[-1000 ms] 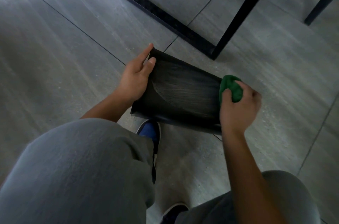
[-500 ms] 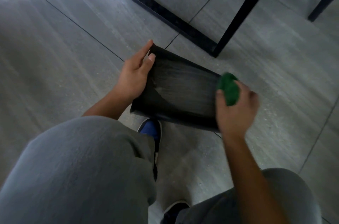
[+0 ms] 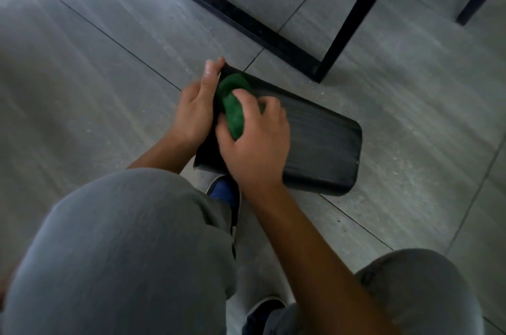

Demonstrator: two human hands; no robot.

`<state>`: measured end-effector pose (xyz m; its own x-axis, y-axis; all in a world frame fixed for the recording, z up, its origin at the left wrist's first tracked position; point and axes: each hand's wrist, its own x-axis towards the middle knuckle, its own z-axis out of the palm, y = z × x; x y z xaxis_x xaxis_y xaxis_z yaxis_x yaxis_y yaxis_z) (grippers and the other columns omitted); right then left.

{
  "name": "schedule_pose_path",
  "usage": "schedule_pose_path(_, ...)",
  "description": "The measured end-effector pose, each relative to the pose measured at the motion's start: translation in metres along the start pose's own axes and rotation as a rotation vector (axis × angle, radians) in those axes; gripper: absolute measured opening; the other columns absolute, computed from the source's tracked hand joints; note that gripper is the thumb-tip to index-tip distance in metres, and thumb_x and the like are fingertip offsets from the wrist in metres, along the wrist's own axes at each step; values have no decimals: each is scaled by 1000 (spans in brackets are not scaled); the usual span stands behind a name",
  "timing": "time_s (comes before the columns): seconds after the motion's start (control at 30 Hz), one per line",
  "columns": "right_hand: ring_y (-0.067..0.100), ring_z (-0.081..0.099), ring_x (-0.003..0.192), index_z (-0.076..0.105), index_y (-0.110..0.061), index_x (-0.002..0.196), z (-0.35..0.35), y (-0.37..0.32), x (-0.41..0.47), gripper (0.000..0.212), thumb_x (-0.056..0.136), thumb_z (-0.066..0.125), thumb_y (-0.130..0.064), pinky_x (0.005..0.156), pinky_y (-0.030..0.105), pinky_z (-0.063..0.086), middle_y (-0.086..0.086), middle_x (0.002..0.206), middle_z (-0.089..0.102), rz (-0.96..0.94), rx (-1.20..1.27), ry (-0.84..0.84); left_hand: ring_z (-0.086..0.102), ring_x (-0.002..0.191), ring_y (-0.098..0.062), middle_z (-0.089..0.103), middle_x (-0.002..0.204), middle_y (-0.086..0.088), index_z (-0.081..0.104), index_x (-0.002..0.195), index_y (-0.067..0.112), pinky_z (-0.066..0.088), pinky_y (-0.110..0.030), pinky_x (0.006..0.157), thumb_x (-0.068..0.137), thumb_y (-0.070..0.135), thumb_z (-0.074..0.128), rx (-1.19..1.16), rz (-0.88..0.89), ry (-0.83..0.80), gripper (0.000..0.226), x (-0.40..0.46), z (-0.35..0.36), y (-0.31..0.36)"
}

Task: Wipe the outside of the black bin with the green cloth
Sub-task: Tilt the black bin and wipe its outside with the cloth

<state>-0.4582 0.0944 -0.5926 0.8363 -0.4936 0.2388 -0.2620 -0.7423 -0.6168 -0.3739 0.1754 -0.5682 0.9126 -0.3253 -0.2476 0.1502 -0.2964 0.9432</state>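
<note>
right grip (image 3: 254,142) clutching one green cloth (image 3: 232,112), one black bin (image 3: 323,148)

Left hand (image 3: 195,112) pinching, right hand (image 3: 256,142) clenched

A single head-worn camera looks steeply down, close over the person's knees (image 3: 117,252) toward the floor (image 3: 82,74).

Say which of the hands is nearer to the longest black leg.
Right. The right hand, gripping the green cloth, is below-left of the leg; the left hand holds the black bin farther left.
</note>
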Motion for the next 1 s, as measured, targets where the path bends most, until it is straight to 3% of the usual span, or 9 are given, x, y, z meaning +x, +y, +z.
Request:
schedule_pose_path(0.23, 34, 60, 109, 54, -27, 136, -71, 160, -2, 53, 88, 65, -47, 84, 37, 46, 13, 127, 55, 551, -98, 134, 46, 101, 34, 47, 141, 17, 37, 157, 27, 34, 10, 84, 112, 35, 33, 250, 72, -26, 46, 8, -15, -20)
schedule_pose_path(0.33, 36, 58, 113, 53, -26, 137, -77, 181, 2, 53, 90, 63, -46, 86, 40, 47, 14, 127, 54, 678, -108, 175, 52, 114, 18, 50, 147, 12, 39, 157, 29, 37, 1, 92, 112, 37, 32, 233, 57, -30, 46, 10, -14, -18)
schedule_pose_path(0.4, 36, 58, 112, 55, -25, 136, -70, 169, 3, 53, 88, 62, -45, 88, 44, 51, 15, 126, 54, 627, -126, 187, 55, 120, 0, 52, 147, 8, 39, 156, 31, 38, -11, 96, 112, 40, 30, 188, 19, 1, 46, 6, -13, -18)
schedule_pose_path(0.53, 31, 59, 102, 61, -24, 129, -40, 100, 6, 52, 82, 64, -45, 82, 39, 51, 15, 119, 58, 363, -140, 145, 53, 113, 9, 52, 144, 10, 42, 154, 37, 37, -13, 92, 110, 52, 18, 79, -18, -8, 52, 2, -5, -12)
schedule_pose_path(0.63, 26, 57, 100, 62, -23, 127, -12, 35, 3, 51, 82, 62, -47, 83, 34, 45, 11, 117, 58, 131, -79, 116, 51, 136, -9, 43, 160, 2, 44, 153, 36, 41, -24, 107, 106, 62, 10, -25, -30, -29, 63, 1, 4, -7)
schedule_pose_path(0.77, 27, 57, 97, 66, -24, 128, 5, -10, -3, 50, 81, 70, -41, 81, 39, 44, 10, 114, 61, -62, -25, 6, 64, 122, -2, 65, 135, 5, 50, 150, 22, 49, -25, 107, 108, 57, 16, -102, -40, 26, 64, -3, 0, -13)
schedule_pose_path(0.83, 24, 58, 99, 66, -23, 131, -5, -5, 0, 52, 82, 76, -39, 83, 38, 47, 8, 115, 61, -64, 50, -52, 65, 115, 6, 67, 125, 12, 52, 149, 23, 50, -12, 97, 108, 57, 18, -67, -52, 54, 63, -4, -2, -15)
schedule_pose_path(0.93, 3, 60, 101, 62, -32, 131, -38, 20, 8, 49, 85, 74, -42, 83, 19, 50, -8, 118, 62, 109, 323, -77, 67, 117, -5, 71, 122, 0, 51, 149, 28, 52, -23, 103, 109, 55, 19, -16, -36, 49, 57, -2, -4, -17)
schedule_pose_path(1.0, -2, 69, 99, 62, -43, 125, -69, 47, 21, 44, 82, 76, -45, 77, 15, 56, -19, 112, 71, 355, 620, -34, 64, 106, 13, 65, 114, 21, 49, 149, 30, 50, -7, 91, 109, 54, 21, 38, -5, 29, 55, 1, -7, -20)
